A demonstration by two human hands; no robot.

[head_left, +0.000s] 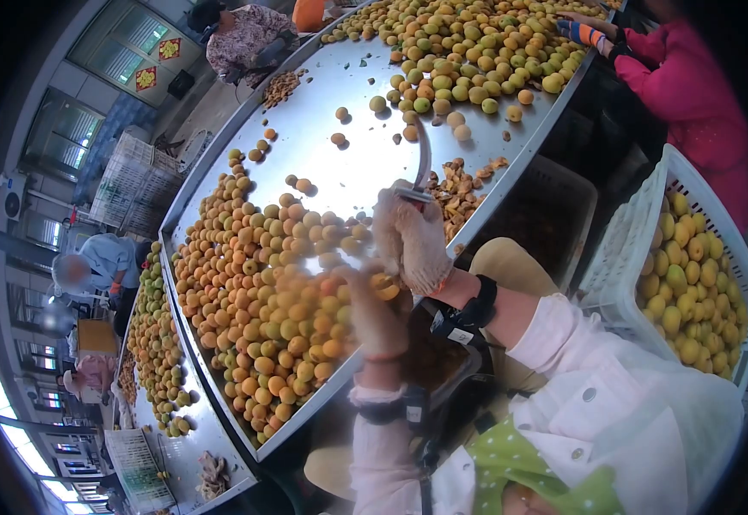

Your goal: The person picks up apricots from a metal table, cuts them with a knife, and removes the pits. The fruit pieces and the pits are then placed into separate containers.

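A light knitted glove covers my right hand, which is closed around the handle of a curved knife. Its metal blade points away over the tabletop. My left hand is just beside it, blurred by a hazy patch, with fingers closed around a yellow-orange apricot between the two hands. A large heap of apricots lies left of my hands. Beyond the right hand, brown-orange pits or scraps are piled near the table's edge.
The metal table has a raised rim; more apricots cover its far end. A white crate of apricots stands at my right. A person in pink with a striped glove works there. Others sit across and at a second table.
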